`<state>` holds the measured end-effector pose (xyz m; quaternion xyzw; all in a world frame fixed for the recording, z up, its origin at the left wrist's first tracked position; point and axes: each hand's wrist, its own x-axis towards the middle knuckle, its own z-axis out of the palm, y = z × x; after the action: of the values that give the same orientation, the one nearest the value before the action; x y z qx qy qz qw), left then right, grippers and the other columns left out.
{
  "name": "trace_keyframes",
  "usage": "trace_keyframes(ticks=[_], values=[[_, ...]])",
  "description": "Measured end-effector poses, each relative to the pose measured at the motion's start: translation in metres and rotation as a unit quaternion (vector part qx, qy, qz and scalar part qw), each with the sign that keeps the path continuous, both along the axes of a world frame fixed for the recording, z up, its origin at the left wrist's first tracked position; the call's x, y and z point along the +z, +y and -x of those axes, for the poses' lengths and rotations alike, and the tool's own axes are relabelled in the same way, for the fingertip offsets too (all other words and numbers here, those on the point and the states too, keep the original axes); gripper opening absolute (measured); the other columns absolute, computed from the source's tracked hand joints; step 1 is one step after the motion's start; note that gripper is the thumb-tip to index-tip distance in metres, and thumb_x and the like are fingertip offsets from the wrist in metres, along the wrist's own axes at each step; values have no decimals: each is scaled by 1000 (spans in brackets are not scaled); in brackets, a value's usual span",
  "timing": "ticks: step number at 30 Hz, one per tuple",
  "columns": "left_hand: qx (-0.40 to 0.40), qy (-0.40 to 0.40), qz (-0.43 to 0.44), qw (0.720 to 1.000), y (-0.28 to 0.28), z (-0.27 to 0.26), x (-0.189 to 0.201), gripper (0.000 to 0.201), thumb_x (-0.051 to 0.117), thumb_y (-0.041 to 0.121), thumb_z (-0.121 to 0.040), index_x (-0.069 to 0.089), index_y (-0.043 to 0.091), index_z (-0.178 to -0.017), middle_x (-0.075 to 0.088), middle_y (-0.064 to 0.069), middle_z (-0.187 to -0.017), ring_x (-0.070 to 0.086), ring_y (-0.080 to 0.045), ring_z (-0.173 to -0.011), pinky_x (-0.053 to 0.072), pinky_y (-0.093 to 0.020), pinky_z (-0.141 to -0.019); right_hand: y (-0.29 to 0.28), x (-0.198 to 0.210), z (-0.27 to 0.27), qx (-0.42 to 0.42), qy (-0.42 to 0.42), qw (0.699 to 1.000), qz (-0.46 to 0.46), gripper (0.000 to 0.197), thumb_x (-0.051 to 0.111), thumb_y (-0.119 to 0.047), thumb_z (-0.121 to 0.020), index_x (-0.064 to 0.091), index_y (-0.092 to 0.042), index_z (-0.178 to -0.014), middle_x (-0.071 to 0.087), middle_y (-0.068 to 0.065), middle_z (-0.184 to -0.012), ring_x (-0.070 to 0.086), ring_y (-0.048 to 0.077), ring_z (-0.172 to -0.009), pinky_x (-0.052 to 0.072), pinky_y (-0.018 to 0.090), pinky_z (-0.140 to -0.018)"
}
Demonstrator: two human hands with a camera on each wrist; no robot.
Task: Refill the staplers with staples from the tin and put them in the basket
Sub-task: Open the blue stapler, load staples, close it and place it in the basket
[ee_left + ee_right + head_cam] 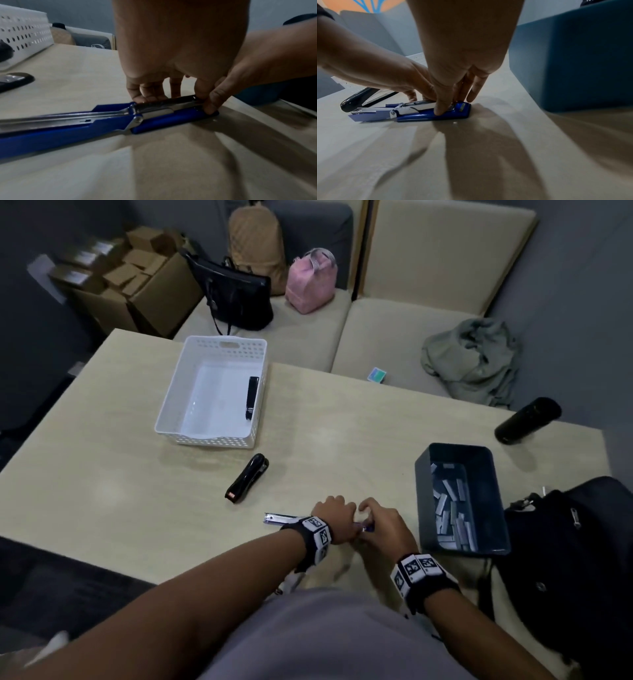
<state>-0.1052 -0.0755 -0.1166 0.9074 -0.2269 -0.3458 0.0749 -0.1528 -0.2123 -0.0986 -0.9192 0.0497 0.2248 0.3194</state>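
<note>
A blue stapler (85,124) lies opened out flat near the table's front edge, its metal magazine facing up. My left hand (337,508) curls its fingers (145,93) over the magazine from the far side. My right hand (371,515) pinches the magazine's front end, thumb (441,108) on the near side. A dark blue tin (459,460) holding several staple strips stands just to the right. One black stapler (247,483) lies on the table; another black stapler (252,397) lies inside the white basket (171,392) at the far left.
A black bottle (527,421) lies at the table's right edge. A black bag (575,559) sits beside the tin at the right. Beyond the table, a sofa holds a handbag (236,299), a pink bag (310,282) and a green garment (476,361).
</note>
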Motion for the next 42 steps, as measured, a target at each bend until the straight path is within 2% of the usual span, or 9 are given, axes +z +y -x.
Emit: trace_keyframes(ticks=[3,7,12,15,21,23,29,35,42], values=[[13,16,-2,1000,-2,-5,-6,48,51,49,-88,50,18,-125,48,-16,-128,44,-37,-121,39,-47,-98,3,3,4,-19,-20,1000,3,42,72,-13,-72,49,-18,-107,71,9,-85,63,30,-78,51,36,-66],[17,1,7,1000,10,-9,-7,38,55,59,-80,58,26,-100,54,-10,-116,47,-32,-112,38,-44,-92,4,0,4,-12,-22,999,22,40,70,-22,-71,45,-28,-102,73,5,-82,65,29,-78,55,39,-65],[54,-3,18,998,50,-15,-3,23,61,47,-75,62,31,-92,54,-4,-106,47,-30,-108,33,-42,-88,0,-7,4,-17,-18,1000,13,42,74,-20,-59,57,-25,-97,73,-4,-77,65,21,-74,51,30,-62],[83,13,45,995,79,-17,-5,21,63,43,-75,64,32,-93,52,3,-96,46,-26,-104,27,-38,-82,-1,-14,5,-11,-26,1000,10,35,75,-16,-64,62,-20,-96,72,-4,-75,66,20,-74,50,29,-64],[114,33,50,992,82,-18,-3,17,64,44,-74,63,32,-86,52,3,-93,44,-26,-106,25,-37,-80,0,-16,6,-12,-31,999,29,33,77,-17,-68,65,-21,-99,75,-2,-81,67,20,-78,49,27,-68],[122,31,37,991,70,-16,1,24,61,53,-73,62,30,-81,52,1,-94,45,-26,-103,28,-40,-82,0,-15,5,-20,-24,999,27,37,76,-17,-66,64,-23,-101,74,-4,-82,67,19,-78,49,27,-68],[64,-9,-21,998,15,1,-1,56,48,73,-75,58,23,-99,49,-9,-113,41,-30,-110,32,-47,-96,1,-15,7,-53,-31,998,3,41,71,-18,-64,59,-27,-103,73,-2,-77,67,23,-76,56,37,-69],[107,-8,-15,994,8,4,-4,36,53,62,-76,55,29,-91,46,-7,-114,41,-30,-111,32,-43,-91,0,-19,8,-49,-41,998,12,37,70,-17,-66,60,-23,-102,74,0,-79,67,26,-79,55,37,-68],[133,-15,-25,991,47,-9,-1,34,59,59,-67,54,36,-90,46,1,-106,42,-25,-103,33,-42,-88,1,-16,9,-31,-40,998,31,32,74,-17,-63,65,-21,-94,74,1,-84,66,24,-77,53,32,-66]])
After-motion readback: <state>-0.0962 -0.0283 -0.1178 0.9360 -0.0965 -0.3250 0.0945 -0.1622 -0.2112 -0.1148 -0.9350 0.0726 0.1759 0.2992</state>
